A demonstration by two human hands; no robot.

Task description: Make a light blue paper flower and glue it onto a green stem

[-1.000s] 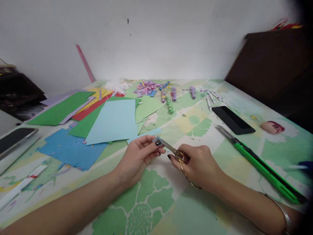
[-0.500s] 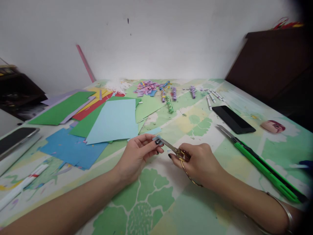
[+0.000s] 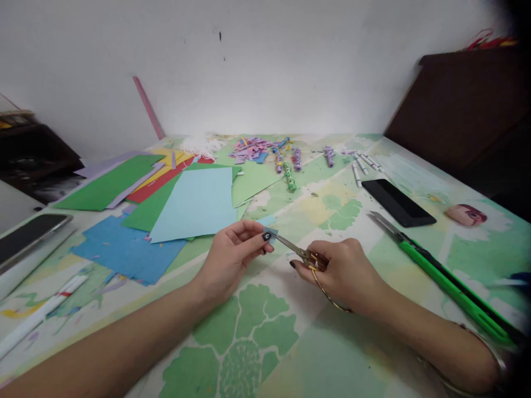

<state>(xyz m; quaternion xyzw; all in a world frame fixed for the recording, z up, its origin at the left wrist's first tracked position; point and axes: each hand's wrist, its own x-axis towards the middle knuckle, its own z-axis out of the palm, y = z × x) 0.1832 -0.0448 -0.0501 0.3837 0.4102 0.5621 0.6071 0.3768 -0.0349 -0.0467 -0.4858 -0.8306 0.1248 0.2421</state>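
Note:
My left hand (image 3: 235, 256) pinches a small light-blue paper piece (image 3: 269, 233) between thumb and fingers, just above the table. My right hand (image 3: 346, 273) grips a pair of gold-handled scissors (image 3: 305, 256), whose blades point left and meet the paper piece at its tip. Both hands hover over the green-patterned tablecloth (image 3: 249, 331) near the table's front middle.
Sheets of coloured paper (image 3: 194, 202) lie spread at the left. A green utility knife (image 3: 440, 276) and a black phone (image 3: 398, 202) lie at the right. Paper scraps and rolled beads (image 3: 269, 152) lie at the back, white markers (image 3: 360, 166) beside them. Another phone (image 3: 29, 235) rests far left.
The scissor blades have closed in on the paper piece. Both hands shifted slightly right and up; the left fingers have tightened their pinch.

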